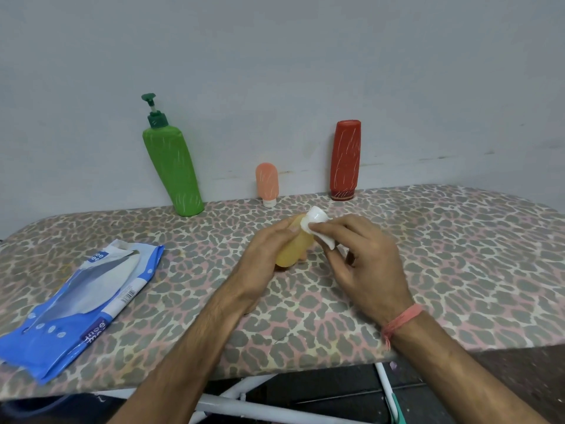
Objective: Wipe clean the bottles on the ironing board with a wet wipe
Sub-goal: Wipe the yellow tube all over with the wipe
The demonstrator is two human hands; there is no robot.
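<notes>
My left hand [266,258] grips a small yellow bottle [294,248] just above the middle of the ironing board [458,270]. My right hand [360,261] pinches a folded white wet wipe [318,229] against the bottle's upper end. Against the wall stand a tall green pump bottle [174,166], a small peach bottle [267,183] on its white cap, and a red bottle [345,159] on its cap. All three carry white scribble marks.
A blue and white wet wipe pack [82,304] lies flat on the board's left part. The board has a leopard-print cover; its near edge runs below my forearms, with white metal legs [241,402] underneath. A grey wall stands right behind the bottles.
</notes>
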